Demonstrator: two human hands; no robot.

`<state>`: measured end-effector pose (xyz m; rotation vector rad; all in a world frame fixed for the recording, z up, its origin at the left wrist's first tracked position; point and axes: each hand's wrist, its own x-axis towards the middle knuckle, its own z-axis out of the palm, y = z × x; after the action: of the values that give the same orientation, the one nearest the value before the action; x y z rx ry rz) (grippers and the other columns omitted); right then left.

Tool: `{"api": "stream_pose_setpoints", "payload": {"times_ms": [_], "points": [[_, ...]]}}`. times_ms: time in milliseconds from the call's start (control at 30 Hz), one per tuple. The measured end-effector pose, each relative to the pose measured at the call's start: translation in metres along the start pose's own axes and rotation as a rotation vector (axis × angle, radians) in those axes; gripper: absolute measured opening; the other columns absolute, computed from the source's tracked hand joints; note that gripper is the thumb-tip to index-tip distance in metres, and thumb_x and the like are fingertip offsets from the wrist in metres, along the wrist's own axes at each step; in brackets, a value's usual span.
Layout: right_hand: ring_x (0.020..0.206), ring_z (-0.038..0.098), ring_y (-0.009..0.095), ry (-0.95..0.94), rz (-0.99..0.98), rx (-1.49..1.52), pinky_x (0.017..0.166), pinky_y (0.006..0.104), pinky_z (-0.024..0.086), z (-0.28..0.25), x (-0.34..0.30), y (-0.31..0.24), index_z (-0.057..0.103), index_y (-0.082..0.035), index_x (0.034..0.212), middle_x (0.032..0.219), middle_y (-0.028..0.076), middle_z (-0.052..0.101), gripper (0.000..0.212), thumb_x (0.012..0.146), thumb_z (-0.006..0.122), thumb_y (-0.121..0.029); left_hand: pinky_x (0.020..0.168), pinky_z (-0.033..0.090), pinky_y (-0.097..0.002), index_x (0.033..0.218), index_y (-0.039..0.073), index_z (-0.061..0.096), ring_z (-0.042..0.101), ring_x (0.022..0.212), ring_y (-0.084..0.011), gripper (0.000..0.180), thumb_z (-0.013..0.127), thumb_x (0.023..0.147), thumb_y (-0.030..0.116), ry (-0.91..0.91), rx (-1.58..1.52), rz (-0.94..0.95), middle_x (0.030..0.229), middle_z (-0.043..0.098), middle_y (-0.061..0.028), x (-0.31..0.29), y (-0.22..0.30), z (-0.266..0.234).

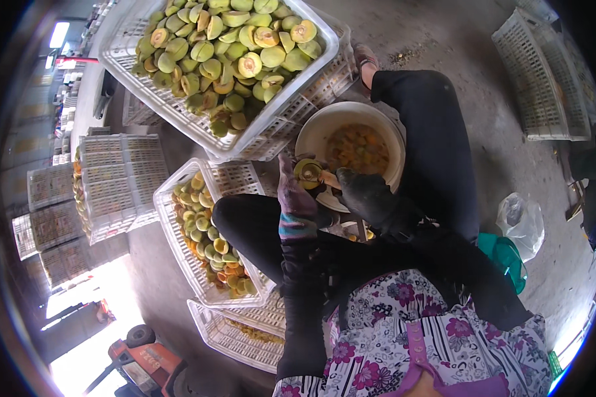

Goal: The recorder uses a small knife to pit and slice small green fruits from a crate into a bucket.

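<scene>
My left hand (293, 190), in a purplish knit glove with a striped cuff, is closed around a halved green fruit (307, 173) that looks like a peach, its cut side up. Close to its right, my right hand (367, 195) wears a dark glove and has its fingers closed. A short tan piece (330, 178) juts from the right fingers and touches the fruit; whether it is a tool cannot be told. Just beyond both hands stands a pale round bucket (304, 137) with orange-brown fruit bits (357, 148) inside, between my legs.
A white crate (169, 106) heaped with green fruit halves stands at the far left of the bucket. Another fruit crate (179, 255) lies by my left knee. Stacked crates (126, 175) fill the left; more crates (533, 79), a clear plastic bag (520, 221) and green bag (500, 258) are right.
</scene>
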<state>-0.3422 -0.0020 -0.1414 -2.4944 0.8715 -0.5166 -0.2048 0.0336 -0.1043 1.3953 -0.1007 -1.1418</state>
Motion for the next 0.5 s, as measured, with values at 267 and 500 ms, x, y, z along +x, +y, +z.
{"api": "stream_pose_setpoints", "payload": {"times_ms": [267,500], "points": [[0.057,0.060,0.024,-0.189,0.115,0.042,0.046,0.0353,0.046,0.027,0.004,0.002,0.056,-0.004,0.081,0.066,0.011,0.057,0.013,0.077,0.056,-0.017,0.047,0.041,-0.0246,0.081,0.002,0.059,0.054,0.054,-0.0128,0.036,0.058,0.084,0.037,0.108,0.208,0.152,0.066,0.060,-0.0077,0.028,-0.026,-0.011],[0.050,0.058,0.020,-0.500,0.376,0.692,0.044,0.0322,0.044,0.027,0.013,0.003,0.056,-0.001,0.077,0.060,0.011,0.055,0.019,0.080,0.054,-0.020,0.042,0.038,-0.0247,0.074,0.000,0.059,0.050,0.046,-0.0116,0.027,0.064,0.080,0.026,0.109,0.159,0.232,0.060,0.057,-0.0063,0.036,-0.028,0.003]]}}
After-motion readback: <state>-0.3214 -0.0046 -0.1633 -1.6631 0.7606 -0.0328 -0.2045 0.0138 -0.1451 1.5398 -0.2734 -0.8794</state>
